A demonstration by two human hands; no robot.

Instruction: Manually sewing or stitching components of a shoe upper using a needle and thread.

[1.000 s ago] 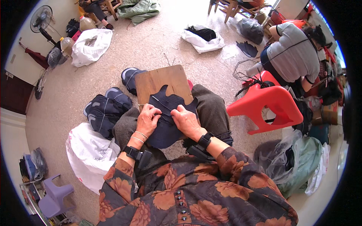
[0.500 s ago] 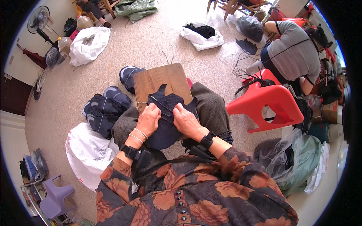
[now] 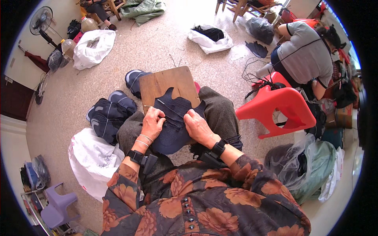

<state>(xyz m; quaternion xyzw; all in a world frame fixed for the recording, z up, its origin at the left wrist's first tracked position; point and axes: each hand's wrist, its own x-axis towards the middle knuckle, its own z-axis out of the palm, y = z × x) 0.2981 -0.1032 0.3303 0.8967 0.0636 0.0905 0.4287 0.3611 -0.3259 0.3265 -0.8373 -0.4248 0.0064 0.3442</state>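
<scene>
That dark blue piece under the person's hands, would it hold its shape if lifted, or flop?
The dark blue piece would probably flop: it looks thin and drapes over the wooden board and lap. It is likely light for its size, being a flat cut-out. Its mesh-like face seems grippy rather than slippery.

A dark navy shoe upper (image 3: 173, 122) of mesh-like fabric lies flat across the person's lap, its lobed upper edge resting on a brown wooden board (image 3: 165, 84). A thin thread crosses its surface. Its rounded lower end hangs between the knees.

Speckled beige floor (image 3: 165, 43), red plastic chair (image 3: 280, 105), standing fan (image 3: 41, 20).
</scene>
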